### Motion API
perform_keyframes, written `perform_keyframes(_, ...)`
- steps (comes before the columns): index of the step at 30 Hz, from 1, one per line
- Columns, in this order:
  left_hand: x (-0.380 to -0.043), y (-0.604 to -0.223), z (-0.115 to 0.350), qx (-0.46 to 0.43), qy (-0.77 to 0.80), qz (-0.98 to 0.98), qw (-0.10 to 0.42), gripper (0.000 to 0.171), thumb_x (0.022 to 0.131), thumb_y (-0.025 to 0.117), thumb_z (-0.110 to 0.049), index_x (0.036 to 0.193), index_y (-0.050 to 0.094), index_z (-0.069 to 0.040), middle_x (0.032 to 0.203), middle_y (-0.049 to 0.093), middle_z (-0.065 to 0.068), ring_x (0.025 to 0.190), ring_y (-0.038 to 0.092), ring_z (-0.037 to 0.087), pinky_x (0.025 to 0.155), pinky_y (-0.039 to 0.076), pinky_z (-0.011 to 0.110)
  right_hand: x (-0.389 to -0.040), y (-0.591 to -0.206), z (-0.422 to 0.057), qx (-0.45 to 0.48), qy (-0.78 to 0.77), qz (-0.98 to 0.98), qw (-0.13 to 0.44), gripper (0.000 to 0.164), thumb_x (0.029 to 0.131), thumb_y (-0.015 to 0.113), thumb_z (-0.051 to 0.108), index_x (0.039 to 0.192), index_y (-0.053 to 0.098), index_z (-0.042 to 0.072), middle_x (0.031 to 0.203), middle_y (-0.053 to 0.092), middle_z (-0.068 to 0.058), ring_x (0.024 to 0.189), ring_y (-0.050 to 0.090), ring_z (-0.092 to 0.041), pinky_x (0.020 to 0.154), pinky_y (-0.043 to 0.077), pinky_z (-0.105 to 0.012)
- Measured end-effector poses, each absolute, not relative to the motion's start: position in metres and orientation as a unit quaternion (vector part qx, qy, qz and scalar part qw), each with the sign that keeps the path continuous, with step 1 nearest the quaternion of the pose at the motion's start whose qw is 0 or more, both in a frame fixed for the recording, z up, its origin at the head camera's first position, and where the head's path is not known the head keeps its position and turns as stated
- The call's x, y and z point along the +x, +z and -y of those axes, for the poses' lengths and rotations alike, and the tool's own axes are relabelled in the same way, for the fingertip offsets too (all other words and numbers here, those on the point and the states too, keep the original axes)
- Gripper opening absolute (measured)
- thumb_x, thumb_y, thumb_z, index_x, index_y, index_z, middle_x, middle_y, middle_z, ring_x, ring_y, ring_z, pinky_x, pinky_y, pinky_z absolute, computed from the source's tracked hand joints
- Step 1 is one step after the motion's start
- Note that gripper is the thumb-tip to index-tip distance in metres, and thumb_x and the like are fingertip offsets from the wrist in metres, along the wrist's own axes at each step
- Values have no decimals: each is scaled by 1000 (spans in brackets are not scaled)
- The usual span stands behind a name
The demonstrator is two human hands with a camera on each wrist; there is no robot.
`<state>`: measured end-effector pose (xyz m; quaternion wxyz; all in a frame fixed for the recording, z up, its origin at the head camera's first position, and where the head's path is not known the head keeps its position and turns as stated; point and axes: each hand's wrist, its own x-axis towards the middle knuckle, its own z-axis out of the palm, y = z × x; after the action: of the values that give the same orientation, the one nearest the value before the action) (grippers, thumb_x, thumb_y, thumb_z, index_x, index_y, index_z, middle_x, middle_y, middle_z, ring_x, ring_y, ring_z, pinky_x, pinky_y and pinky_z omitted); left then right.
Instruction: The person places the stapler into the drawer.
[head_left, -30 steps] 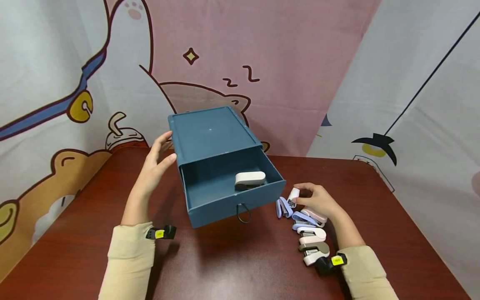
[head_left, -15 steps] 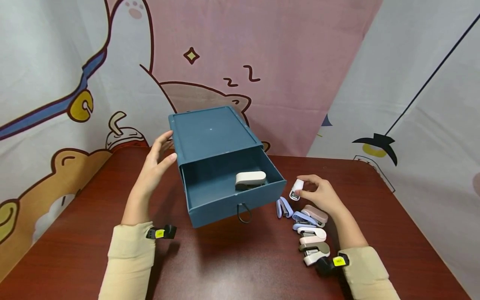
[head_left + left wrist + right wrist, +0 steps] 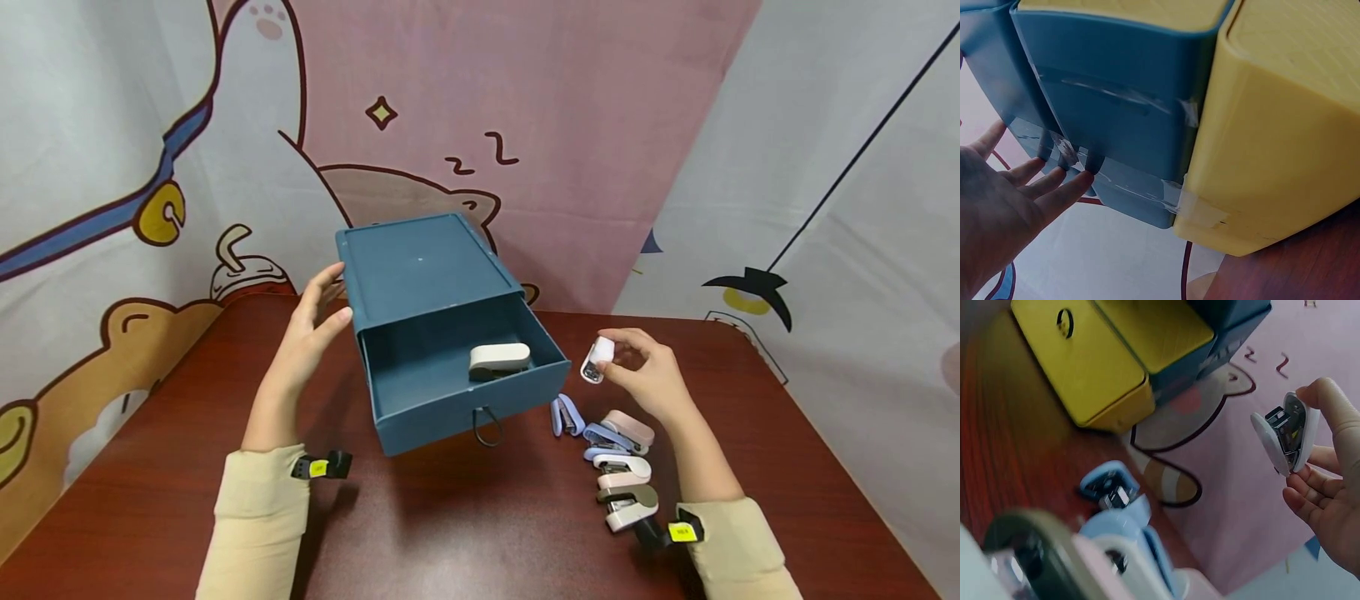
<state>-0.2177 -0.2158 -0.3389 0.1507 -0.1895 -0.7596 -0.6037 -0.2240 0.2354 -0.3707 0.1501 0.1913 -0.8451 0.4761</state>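
Note:
With thumb and fingers my right hand (image 3: 651, 375) pinches a small white stapler (image 3: 597, 360), held above the table to the right of the pulled-out drawer. The right wrist view shows this white stapler (image 3: 1307, 437) with its jaws apart. My left hand (image 3: 306, 329) is at the left side of the blue drawer unit (image 3: 431, 262), and in the left wrist view its extended fingertips touch the taped blue side wall (image 3: 1122, 106). Inside the blue drawer (image 3: 420, 383) lies a white stapler with a dark base (image 3: 500, 358), near the front right.
Below the right hand, several staplers lie in a row: a lilac one (image 3: 567, 415), another lilac one (image 3: 609, 440), a pink one (image 3: 628, 427), a white-and-pink one (image 3: 625, 471) and an olive-and-white one (image 3: 630, 507). Yellow drawers (image 3: 1085, 362) sit beneath the blue one. A printed curtain (image 3: 585, 167) hangs behind.
The right hand has lifted the white stapler away from the lilac one, moving it up and slightly right. The left hand and the drawer unit have stayed put.

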Motion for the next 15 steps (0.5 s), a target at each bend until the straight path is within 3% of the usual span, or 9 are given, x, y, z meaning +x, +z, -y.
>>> perform_keyframes(10,-218,-339,217,-190,-605,758,152,63,94,53,-18,151,27,-14,145,36,13,136,29,28,104,23,57,-211,-346,-223,194,521,811,183,41,78,73,-5,119,65,-2,106,59,2,84,58,-12,70,47,-18)
perform_keyframes(15,-218,-339,216,-190,-605,758,152,63,94,53,-18,151,28,-14,145,36,13,136,28,28,104,23,57,-202,-333,-215,204,522,803,204,43,74,72,-12,116,64,-7,107,59,-2,86,54,-13,70,44,-20)
